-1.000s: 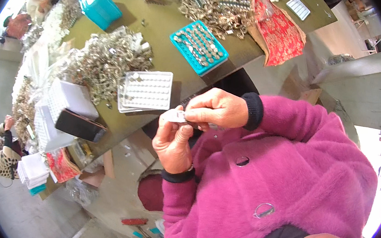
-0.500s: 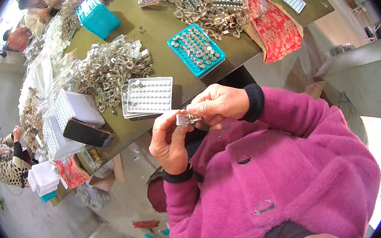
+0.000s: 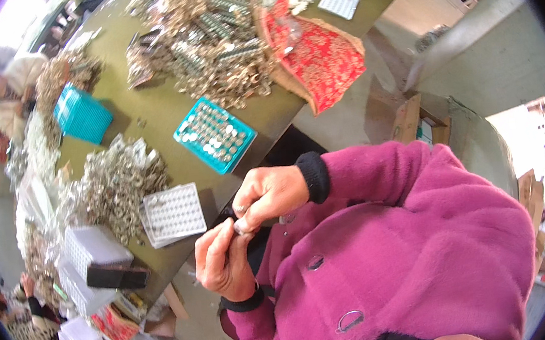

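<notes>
My left hand [image 3: 219, 263] and my right hand [image 3: 275, 194] meet just in front of my chest, off the table's near edge. Thumb and fingertips of both are pinched around a small silvery metal piece [image 3: 238, 228]. Fingers cover most of it, so its exact kind cannot be made out. Closest to my left hand on the table is a white tray [image 3: 201, 209] with rows of small round hollows. Beyond my right hand stands a teal tray [image 3: 243, 154] filled with rows of round silvery pieces [image 3: 211, 131].
Heaps of metal parts [image 3: 116, 185] cover the left of the table [image 3: 168, 108], and a larger heap [image 3: 221, 44] lies farther back. Stacked teal trays [image 3: 82, 116], white trays [image 3: 96, 246], a dark phone [image 3: 117, 276] and red patterned cloth [image 3: 317, 57] lie around. Other people sit at the far left.
The view has swung, so the table's things sit farther left and lower. My fingertips have closed more tightly over the metal piece, which showed more plainly before with a whitish flat part.
</notes>
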A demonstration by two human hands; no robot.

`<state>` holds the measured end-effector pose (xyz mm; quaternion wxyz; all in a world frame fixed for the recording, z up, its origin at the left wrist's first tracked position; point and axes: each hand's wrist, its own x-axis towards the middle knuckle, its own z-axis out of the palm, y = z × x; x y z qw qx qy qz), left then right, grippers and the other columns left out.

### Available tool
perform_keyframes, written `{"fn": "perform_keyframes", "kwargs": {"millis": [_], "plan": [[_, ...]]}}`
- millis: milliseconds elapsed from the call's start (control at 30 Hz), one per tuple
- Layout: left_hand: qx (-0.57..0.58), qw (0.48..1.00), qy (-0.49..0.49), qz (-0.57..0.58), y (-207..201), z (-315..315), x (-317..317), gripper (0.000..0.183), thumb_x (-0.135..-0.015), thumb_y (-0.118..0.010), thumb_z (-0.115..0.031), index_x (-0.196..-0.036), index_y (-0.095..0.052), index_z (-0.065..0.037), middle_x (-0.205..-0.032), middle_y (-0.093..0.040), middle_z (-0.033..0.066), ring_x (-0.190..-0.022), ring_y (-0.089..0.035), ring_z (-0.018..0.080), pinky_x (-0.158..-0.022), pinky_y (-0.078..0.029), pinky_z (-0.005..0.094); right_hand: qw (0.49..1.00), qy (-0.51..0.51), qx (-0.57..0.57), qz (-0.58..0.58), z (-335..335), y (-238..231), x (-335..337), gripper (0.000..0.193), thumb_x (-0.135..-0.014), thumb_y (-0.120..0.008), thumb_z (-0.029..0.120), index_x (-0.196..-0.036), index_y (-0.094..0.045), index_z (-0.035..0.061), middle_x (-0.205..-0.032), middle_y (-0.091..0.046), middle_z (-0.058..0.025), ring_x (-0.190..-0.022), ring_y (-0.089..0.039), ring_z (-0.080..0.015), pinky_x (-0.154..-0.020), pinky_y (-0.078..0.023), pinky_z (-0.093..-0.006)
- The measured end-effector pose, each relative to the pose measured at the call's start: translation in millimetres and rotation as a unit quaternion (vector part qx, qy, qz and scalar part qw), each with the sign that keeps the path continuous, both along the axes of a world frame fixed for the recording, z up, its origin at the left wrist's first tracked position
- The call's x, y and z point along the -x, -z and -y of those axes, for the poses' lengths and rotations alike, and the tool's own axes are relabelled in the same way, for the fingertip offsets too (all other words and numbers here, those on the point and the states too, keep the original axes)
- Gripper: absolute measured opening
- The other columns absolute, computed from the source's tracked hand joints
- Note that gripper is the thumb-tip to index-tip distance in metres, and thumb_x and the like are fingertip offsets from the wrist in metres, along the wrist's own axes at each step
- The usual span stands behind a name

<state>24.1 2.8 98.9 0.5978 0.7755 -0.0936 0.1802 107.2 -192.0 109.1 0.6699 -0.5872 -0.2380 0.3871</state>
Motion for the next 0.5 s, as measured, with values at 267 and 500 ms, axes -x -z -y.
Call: {"fn": "perform_keyframes", "kwargs": {"millis": [267,500], "plan": [[0.047,0.994,0.085,-0.041,4.3,28.4,-19.5,0.026,-0.072,-0.081,0.015,-0.094,-0.074,0.003,-0.094,-0.071,0.0126,-0.084,-0.069,0.0193,-0.073,-0.058,0.0289,0.994,0.041,-0.022,0.099,35.9,13.4,6.4,0.021,-0.101,-0.063,0.017,-0.087,-0.067,0.0021,-0.077,-0.066,-0.0030,-0.074,-0.060,-0.0103,-0.067,-0.049,-0.0298],[0.093,0.983,0.123,-0.100,24.1,59.2,-36.4,0.030,-0.072,-0.082,0.013,-0.098,-0.073,0.002,-0.099,-0.071,0.0123,-0.086,-0.069,0.0173,-0.074,-0.056,0.0265,0.993,0.089,-0.009,0.078,75.0,27.5,7.9,0.020,-0.103,-0.061,0.018,-0.092,-0.066,0.0021,-0.082,-0.066,-0.0012,-0.078,-0.058,-0.0082,-0.072,-0.049,-0.0283]]}}
